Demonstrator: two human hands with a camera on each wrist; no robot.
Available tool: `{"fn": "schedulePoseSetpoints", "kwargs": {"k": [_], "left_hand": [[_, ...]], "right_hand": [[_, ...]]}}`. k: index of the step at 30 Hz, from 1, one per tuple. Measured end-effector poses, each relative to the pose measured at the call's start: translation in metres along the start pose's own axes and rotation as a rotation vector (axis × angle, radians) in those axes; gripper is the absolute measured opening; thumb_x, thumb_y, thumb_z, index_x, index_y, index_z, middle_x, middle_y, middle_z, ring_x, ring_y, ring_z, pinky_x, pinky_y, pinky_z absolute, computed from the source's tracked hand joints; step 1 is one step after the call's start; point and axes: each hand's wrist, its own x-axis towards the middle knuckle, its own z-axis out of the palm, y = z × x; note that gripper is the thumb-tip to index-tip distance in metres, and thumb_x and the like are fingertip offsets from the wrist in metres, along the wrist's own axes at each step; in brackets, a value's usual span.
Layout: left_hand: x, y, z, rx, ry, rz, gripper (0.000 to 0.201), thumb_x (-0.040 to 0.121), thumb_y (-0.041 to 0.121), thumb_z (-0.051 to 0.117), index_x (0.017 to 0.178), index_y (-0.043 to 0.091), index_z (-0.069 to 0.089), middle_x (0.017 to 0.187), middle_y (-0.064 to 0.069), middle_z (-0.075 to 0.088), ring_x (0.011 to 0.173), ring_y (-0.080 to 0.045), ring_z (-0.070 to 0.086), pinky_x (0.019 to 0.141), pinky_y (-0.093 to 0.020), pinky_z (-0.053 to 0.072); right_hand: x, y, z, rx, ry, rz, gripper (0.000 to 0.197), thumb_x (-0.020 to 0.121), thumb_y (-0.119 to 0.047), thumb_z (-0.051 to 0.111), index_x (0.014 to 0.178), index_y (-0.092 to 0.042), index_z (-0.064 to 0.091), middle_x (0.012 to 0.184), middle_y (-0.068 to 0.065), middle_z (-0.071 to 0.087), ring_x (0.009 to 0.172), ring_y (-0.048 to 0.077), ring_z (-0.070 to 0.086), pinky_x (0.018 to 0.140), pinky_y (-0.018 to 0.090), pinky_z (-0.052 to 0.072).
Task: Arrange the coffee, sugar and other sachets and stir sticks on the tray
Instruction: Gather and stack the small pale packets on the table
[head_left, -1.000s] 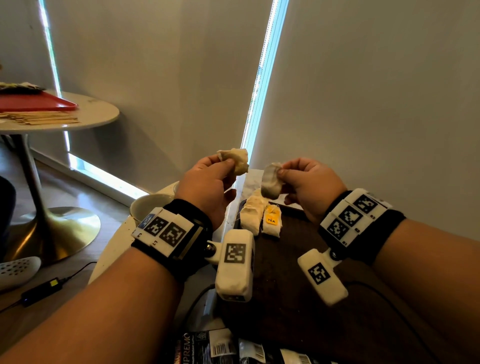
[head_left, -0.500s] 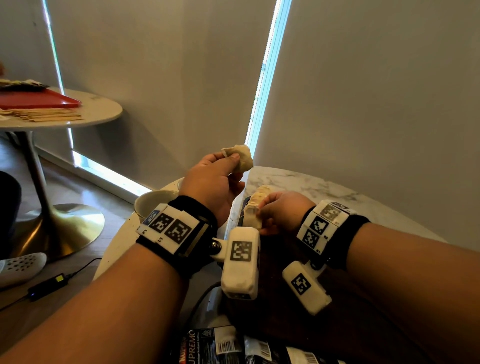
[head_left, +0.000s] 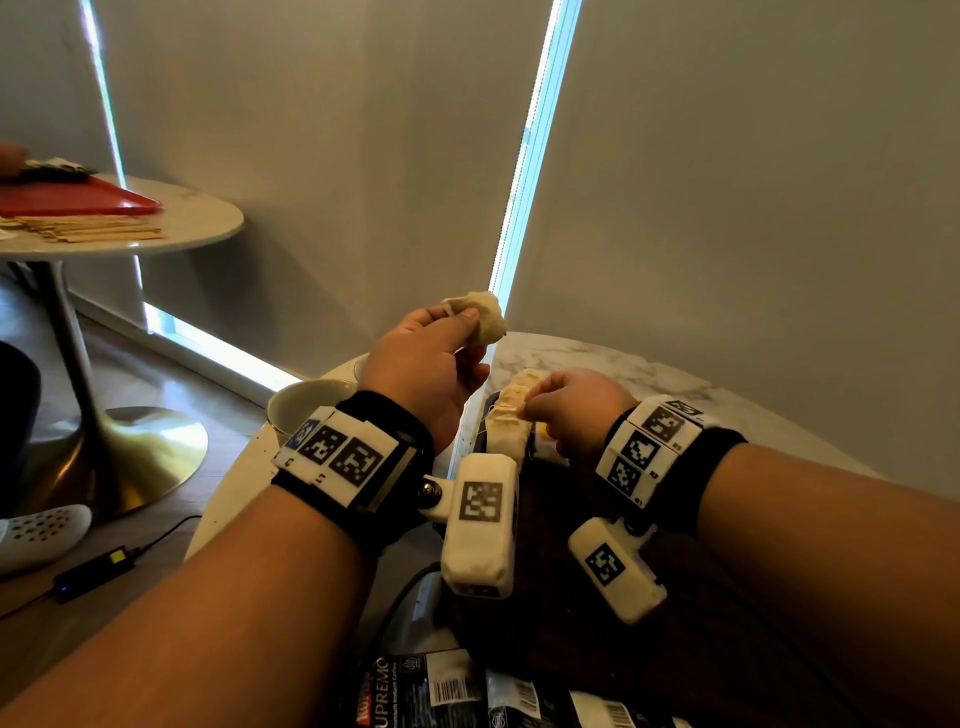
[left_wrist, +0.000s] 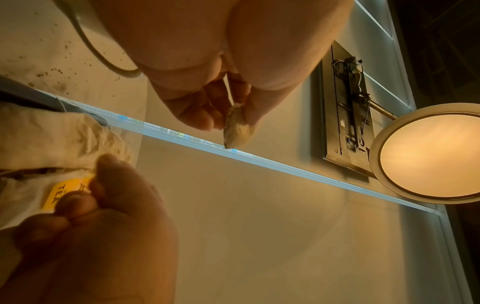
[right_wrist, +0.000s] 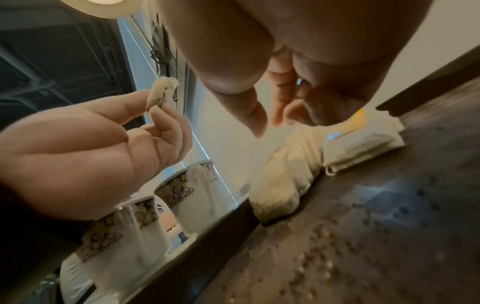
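R hand (head_left: 576, 410) has dropped from mid-frame onto the tea bags (head_left: 511, 426) on the tray (head_left: 597, 618), fingers curled; holding one? Can't tell. L hand (head_left: 426, 364) still pinches a tea bag (head_left: 485, 325), centre frame, so that's next to place.

My forearms are bare — no sleeves. Each wrist carries a black band (head_left: 395, 441) topped with white plates printed with square black-and-white markers. A white camera pod (head_left: 480, 525), one marker on its face, hangs off each band — the left on a metal joint.
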Motion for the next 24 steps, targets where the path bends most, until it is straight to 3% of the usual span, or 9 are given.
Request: {"fn": "schedulePoseSetpoints", "kwargs": {"k": [3,6,9,13,17,20,24], "left_hand": [[0.000,0.000,0.000,-0.003,-0.009,0.005,0.008,0.099,0.010,0.058,0.102,0.015,0.064,0.095,-0.007,0.070,0.080,-0.017,0.062,0.064,-0.028,0.049],[0.000,0.000,0.001,-0.007,-0.016,0.002,0.009,0.100,0.009,0.056,0.102,0.014,0.064,0.090,-0.005,0.070,0.076,-0.016,0.062,0.063,-0.027,0.049],[-0.001,-0.001,0.002,-0.014,-0.021,-0.014,0.010,0.101,0.009,0.054,0.105,0.011,0.063,0.091,-0.007,0.069,0.075,-0.016,0.062,0.062,-0.026,0.049],[-0.001,-0.002,0.001,-0.022,-0.011,-0.049,0.012,0.101,0.011,0.054,0.110,0.009,0.062,0.096,-0.011,0.069,0.077,-0.020,0.063,0.060,-0.027,0.051],[0.001,-0.002,0.000,-0.014,-0.023,-0.068,0.017,0.100,0.012,0.055,0.115,0.007,0.063,0.092,-0.011,0.072,0.074,-0.020,0.068,0.058,-0.029,0.053],[0.000,-0.003,-0.001,0.028,-0.055,-0.069,0.014,0.100,0.010,0.055,0.110,0.011,0.065,0.080,-0.005,0.075,0.067,-0.015,0.070,0.057,-0.028,0.054],[-0.003,-0.003,-0.003,0.137,-0.099,-0.077,0.015,0.098,0.009,0.057,0.110,0.012,0.065,0.089,-0.007,0.073,0.074,-0.016,0.070,0.059,-0.028,0.053]], "right_hand": [[-0.008,-0.001,-0.005,0.232,-0.147,-0.011,0.005,0.091,-0.016,0.067,0.089,-0.011,0.069,0.084,0.011,0.069,0.064,0.018,0.064,0.060,0.030,0.051],[-0.013,-0.001,0.000,0.273,-0.337,0.037,0.007,0.093,-0.013,0.066,0.092,-0.010,0.072,0.095,0.014,0.075,0.080,0.023,0.073,0.074,0.036,0.060],[-0.012,0.001,0.007,0.273,-0.323,0.043,0.007,0.093,-0.011,0.065,0.092,-0.010,0.072,0.099,0.014,0.075,0.089,0.026,0.074,0.087,0.044,0.059],[-0.012,0.000,0.000,0.282,-0.304,0.000,0.011,0.093,-0.008,0.063,0.088,-0.012,0.072,0.087,0.008,0.075,0.075,0.017,0.072,0.070,0.032,0.058],[-0.010,-0.009,-0.015,0.543,-0.107,-0.100,0.014,0.097,-0.010,0.054,0.095,-0.007,0.067,0.082,0.010,0.067,0.066,0.017,0.065,0.054,0.027,0.050],[-0.011,-0.016,-0.027,0.725,-0.085,-0.146,0.022,0.097,-0.027,0.058,0.104,-0.007,0.066,0.086,0.008,0.066,0.072,0.019,0.064,0.057,0.028,0.048],[-0.014,-0.020,-0.031,0.549,-0.143,-0.269,0.015,0.085,-0.019,0.074,0.098,-0.013,0.069,0.092,0.010,0.074,0.082,0.024,0.068,0.062,0.033,0.051]]}}
